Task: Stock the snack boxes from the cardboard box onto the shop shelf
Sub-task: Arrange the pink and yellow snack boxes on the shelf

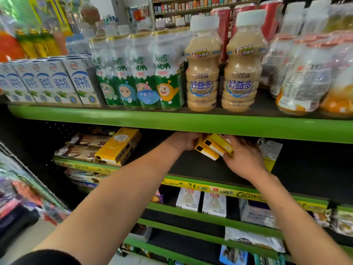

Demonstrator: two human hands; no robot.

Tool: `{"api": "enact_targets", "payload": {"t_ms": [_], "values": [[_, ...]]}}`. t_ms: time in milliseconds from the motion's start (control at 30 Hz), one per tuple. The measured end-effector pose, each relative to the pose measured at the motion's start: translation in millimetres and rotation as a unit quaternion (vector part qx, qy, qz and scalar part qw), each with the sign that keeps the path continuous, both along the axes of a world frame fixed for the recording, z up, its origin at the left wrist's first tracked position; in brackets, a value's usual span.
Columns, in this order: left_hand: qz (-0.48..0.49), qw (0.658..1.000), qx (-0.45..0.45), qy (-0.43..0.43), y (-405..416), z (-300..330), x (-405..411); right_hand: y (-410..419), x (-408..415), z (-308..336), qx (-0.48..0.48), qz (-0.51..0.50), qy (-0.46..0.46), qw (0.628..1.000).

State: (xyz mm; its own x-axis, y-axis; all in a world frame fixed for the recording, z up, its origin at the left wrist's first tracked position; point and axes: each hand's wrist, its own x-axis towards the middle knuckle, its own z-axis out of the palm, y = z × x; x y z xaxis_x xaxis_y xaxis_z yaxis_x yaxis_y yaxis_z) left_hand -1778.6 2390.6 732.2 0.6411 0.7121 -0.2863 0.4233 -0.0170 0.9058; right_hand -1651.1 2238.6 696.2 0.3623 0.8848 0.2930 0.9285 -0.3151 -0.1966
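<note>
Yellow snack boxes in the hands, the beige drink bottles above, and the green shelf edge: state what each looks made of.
Yellow snack boxes: printed paperboard, slightly glossy; crisp folded edges and flat panels.
Beige drink bottles: likely translucent plastic, ribbed moulded body, the drink's colour showing through, white cap.
Green shelf edge: probably painted metal, smooth with a soft sheen; plastic trim cannot be ruled out.

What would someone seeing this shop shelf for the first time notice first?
Two bare arms reach in from below, the left hand and right hand holding yellow snack boxes between them just under the green shelf edge. On the shelf above stand two beige drink bottles with white caps. To the left on the dark shelf lies a stack of matching yellow boxes.
</note>
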Motion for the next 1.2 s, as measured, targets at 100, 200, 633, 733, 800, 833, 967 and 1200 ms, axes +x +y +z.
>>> {"api": "enact_targets", "payload": {"t_ms": [100, 200, 633, 733, 800, 833, 967, 1200], "values": [[0.032, 0.987, -0.143, -0.072, -16, 5, 10, -4, 4, 5, -0.029, -0.020, 0.027, 0.999], [0.098, 0.981, -0.136, -0.097, -18, -6, -18, -11, -8, 10, 0.044, -0.006, -0.046, 0.998], [0.140, 0.934, -0.109, -0.309, -42, -24, -148, 40, -93, -10, 0.014, 0.104, 0.651, 0.752], [0.155, 0.915, -0.136, -0.346, -31, -28, -160, 44, -78, -9, 0.048, 0.078, 0.655, 0.750], [0.172, 0.902, -0.146, -0.369, -23, -30, -164, 46, -66, -10, 0.052, 0.061, 0.604, 0.793], [0.181, 0.900, -0.147, -0.369, -20, -30, -164, 46, -63, -11, 0.044, 0.062, 0.575, 0.815], [0.183, 0.914, -0.143, -0.333, -13, -36, -163, 44, -64, -20, 0.007, 0.088, 0.561, 0.823], [0.159, 0.931, -0.108, -0.309, -15, -46, -167, 41, -61, -26, -0.002, 0.121, 0.590, 0.798]]}}
